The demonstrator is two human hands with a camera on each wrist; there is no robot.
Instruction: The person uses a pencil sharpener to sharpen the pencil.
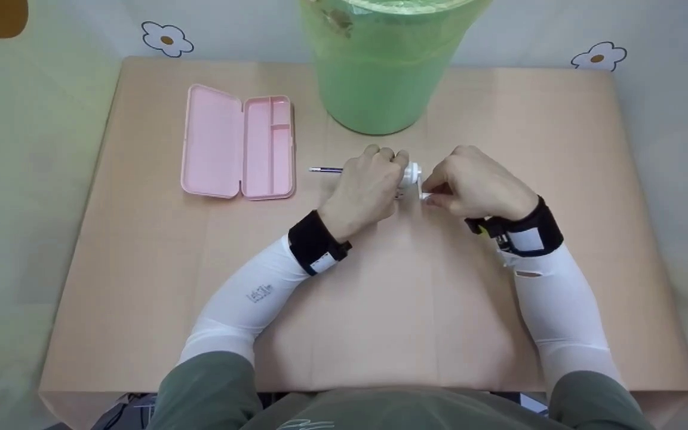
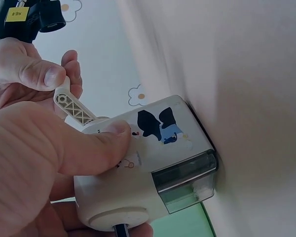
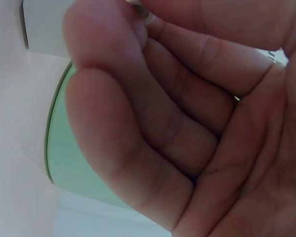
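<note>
A white crank pencil sharpener [image 2: 138, 143] with cartoon stickers and a clear shavings drawer [image 2: 187, 180] stands on the table, mostly covered by my left hand [image 1: 368, 185] in the head view. That hand grips its body from above, thumb across the stickered side. A dark pencil [image 1: 325, 170] sticks out from the sharpener's left end. On the other end, my right hand [image 1: 475, 182] pinches the knob of the white crank handle [image 2: 76, 106] between thumb and fingers. In the right wrist view, curled fingers [image 3: 103, 113] hide most of the crank.
An open pink pencil case [image 1: 212, 143] with bare compartments lies on the table [image 1: 368, 310] to the left. Behind the hands stands a tall green bin [image 1: 380, 77] with a liner over its rim. Flower-patterned curtains [image 1: 248, 30] hang around the table.
</note>
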